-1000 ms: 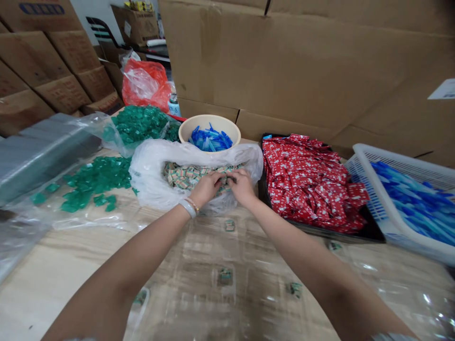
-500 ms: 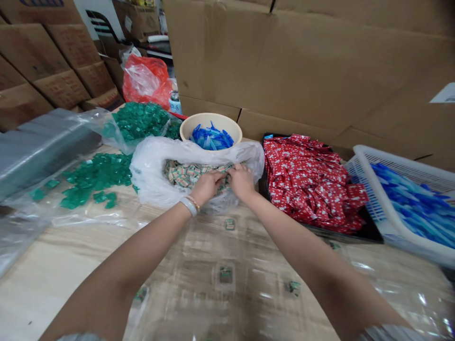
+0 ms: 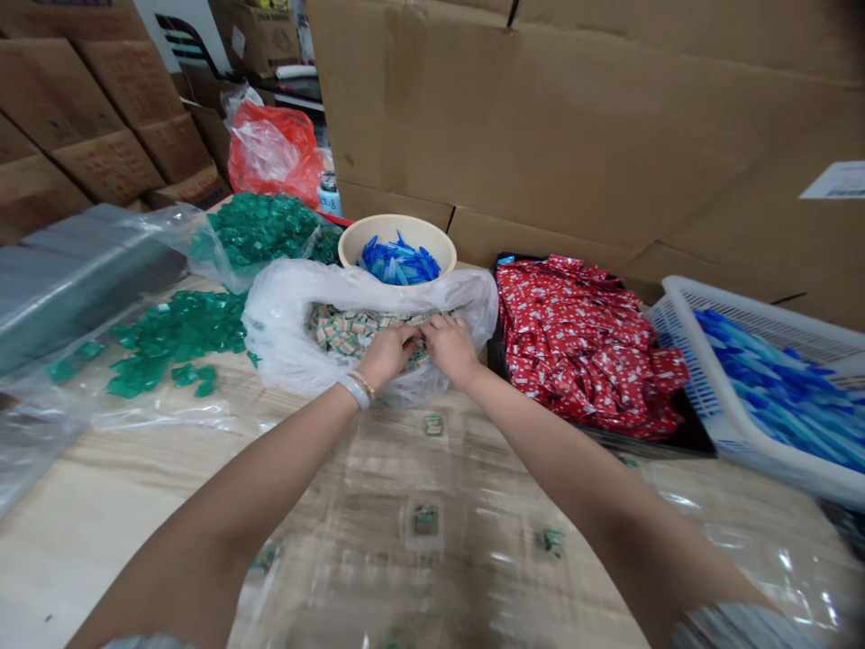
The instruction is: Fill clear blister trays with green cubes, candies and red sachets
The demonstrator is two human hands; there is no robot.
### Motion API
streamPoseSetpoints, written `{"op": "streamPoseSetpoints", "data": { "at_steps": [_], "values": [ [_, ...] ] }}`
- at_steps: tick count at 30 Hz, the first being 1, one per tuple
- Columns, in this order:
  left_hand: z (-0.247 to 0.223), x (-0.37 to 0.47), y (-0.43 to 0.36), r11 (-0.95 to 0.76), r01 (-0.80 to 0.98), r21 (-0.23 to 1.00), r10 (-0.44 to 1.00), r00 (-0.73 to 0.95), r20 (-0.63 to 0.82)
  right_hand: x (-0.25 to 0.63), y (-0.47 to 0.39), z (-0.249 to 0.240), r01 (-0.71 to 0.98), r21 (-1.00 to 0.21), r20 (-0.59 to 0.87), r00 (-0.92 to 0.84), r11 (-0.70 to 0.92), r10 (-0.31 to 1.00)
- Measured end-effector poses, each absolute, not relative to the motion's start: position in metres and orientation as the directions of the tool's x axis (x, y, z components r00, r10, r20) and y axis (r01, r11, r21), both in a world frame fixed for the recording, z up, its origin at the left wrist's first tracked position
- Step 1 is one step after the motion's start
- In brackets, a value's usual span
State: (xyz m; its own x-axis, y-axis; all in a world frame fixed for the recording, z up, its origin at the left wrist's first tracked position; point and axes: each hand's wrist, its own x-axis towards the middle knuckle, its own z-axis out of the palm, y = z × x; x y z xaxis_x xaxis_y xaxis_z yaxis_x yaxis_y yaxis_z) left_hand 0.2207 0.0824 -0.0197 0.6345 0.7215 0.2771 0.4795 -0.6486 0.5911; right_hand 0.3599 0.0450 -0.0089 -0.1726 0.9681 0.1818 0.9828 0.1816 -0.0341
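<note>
A white plastic bag (image 3: 277, 315) lies with its mouth rolled back around a pile of small green-and-orange patterned pieces (image 3: 341, 329). My left hand (image 3: 390, 353), with a bracelet at the wrist, reaches into the right part of the pile. Its fingers are closed at the tips. Beside it, almost fingertip to fingertip, my right hand (image 3: 451, 347) bends its closed fingers down among the pieces. What either hand pinches is hidden. Clear plastic boxes on the table in front hold similar pieces, one such piece (image 3: 433, 425) near the bag and another (image 3: 425, 519) closer to me.
Behind the bag stands a cream bowl (image 3: 442, 241) of blue pieces. To the right are red patterned packets (image 3: 581, 347) in a black tray and a white basket (image 3: 736, 397) of blue sticks. Green pieces (image 3: 182, 333) lie left. A large cardboard sheet (image 3: 574, 135) closes off the back.
My right hand has shifted slightly left, closer to my left hand, both still in the pile. The whole view has drifted a little to the left.
</note>
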Motion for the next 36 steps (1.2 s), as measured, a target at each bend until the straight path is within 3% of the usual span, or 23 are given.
{"op": "streamPoseSetpoints", "data": {
  "at_steps": [4, 7, 10, 16, 19, 24, 27, 31, 36],
  "values": [
    [-0.023, 0.221, 0.084, -0.597, 0.475, 0.646, 0.755, 0.604, 0.254, 0.359, 0.042, -0.012, 0.98, -0.038, 0.208, -0.185, 0.197, 0.96],
    [-0.026, 0.222, 0.086, -0.532, 0.463, 0.709, 0.797, 0.556, 0.235, 0.361, 0.044, -0.018, 0.961, -0.216, 0.251, -0.119, 0.175, 0.961],
    [-0.027, 0.223, 0.086, -0.558, 0.458, 0.692, 0.792, 0.542, 0.279, 0.365, 0.051, -0.022, 0.908, -0.39, 0.255, -0.053, 0.153, 0.966],
    [-0.023, 0.226, 0.085, -0.649, 0.438, 0.622, 0.729, 0.594, 0.341, 0.373, 0.065, -0.015, 0.796, -0.59, 0.099, -0.097, 0.136, 0.99],
    [-0.026, 0.228, 0.088, -0.606, 0.452, 0.654, 0.756, 0.583, 0.298, 0.374, 0.063, -0.01, 0.804, -0.575, 0.021, -0.17, 0.151, 0.985],
    [-0.034, 0.23, 0.091, -0.534, 0.44, 0.722, 0.791, 0.562, 0.243, 0.366, 0.058, -0.01, 0.91, -0.361, 0.099, -0.179, 0.203, 0.979],
    [-0.023, 0.228, 0.087, -0.576, 0.444, 0.686, 0.769, 0.578, 0.272, 0.365, 0.056, -0.002, 0.937, -0.311, 0.098, -0.134, 0.158, 0.986],
    [0.009, 0.221, 0.071, -0.682, 0.453, 0.574, 0.722, 0.542, 0.43, 0.394, 0.022, 0.031, 0.935, -0.334, 0.233, -0.044, 0.122, 0.971],
    [0.035, 0.215, 0.016, -0.668, 0.418, 0.616, 0.714, 0.592, 0.373, 0.451, -0.112, 0.064, 0.884, -0.466, 0.343, 0.143, 0.036, 0.928]
  ]
}}
